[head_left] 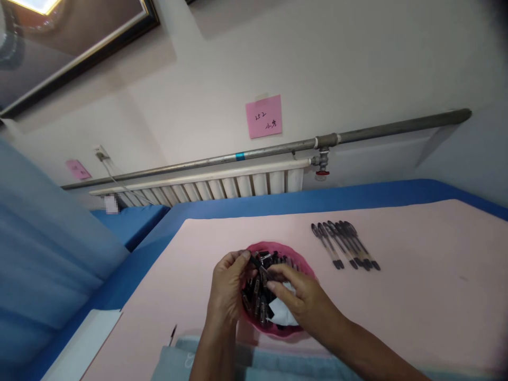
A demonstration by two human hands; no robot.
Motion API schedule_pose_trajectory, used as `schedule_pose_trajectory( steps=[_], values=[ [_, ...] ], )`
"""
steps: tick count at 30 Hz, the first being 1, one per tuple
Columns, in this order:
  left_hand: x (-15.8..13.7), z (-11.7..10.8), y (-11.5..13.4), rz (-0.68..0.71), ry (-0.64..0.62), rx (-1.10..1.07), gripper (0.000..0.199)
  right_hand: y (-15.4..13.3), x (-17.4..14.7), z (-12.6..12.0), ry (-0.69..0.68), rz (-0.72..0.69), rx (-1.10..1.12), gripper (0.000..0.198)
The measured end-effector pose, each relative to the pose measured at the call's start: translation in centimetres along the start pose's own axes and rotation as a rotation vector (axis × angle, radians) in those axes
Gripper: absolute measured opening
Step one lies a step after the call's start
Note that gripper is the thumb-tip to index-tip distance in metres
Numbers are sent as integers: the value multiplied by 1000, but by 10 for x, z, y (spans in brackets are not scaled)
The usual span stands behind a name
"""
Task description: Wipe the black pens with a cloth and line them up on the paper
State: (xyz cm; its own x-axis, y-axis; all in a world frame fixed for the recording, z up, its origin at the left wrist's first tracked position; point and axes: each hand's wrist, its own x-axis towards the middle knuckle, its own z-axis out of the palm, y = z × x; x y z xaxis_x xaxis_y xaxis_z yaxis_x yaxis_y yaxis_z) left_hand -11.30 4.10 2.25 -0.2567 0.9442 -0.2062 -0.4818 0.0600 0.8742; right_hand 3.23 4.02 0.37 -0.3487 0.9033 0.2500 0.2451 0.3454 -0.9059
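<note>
My left hand (pixel 229 283) is closed, with thumb and finger pinching the black end of a short dark pen piece (pixel 257 263). From the other side, the fingertips of my right hand (pixel 296 290) close on its lower end. Whether it is one part or two joined parts is hard to make out. Both hands are over a round pink basket (pixel 273 333) with a wavy rim. Inside it lie many black and clear pen parts (pixel 256 299) and a crumpled white wrapper (pixel 282 312), partly covered by my right hand.
Several black-capped pens (pixel 345 244) lie side by side on the pink table cover (pixel 416 275). A thin pen refill (pixel 173 335) lies near the light blue cloth (pixel 182 360). White paper (pixel 83 344) is at left, near a blue curtain (pixel 47 254). A radiator (pixel 222 188) lines the wall.
</note>
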Motion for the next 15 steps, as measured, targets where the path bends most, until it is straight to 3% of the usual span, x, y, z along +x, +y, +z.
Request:
schedule_pose_trajectory(
  steps=[3,8,12,15],
  values=[
    [0,0,-2,0,-14,20,29,0,1,0,86,28,-48,5],
    [0,-1,-4,-5,-27,36,28,-2,0,-1,-31,71,51,14],
    [-1,-1,-3,3,-34,60,27,-3,0,0,16,63,24,2],
    [-2,-1,-3,13,-54,76,26,-1,0,0,21,63,-24,9]
  ],
)
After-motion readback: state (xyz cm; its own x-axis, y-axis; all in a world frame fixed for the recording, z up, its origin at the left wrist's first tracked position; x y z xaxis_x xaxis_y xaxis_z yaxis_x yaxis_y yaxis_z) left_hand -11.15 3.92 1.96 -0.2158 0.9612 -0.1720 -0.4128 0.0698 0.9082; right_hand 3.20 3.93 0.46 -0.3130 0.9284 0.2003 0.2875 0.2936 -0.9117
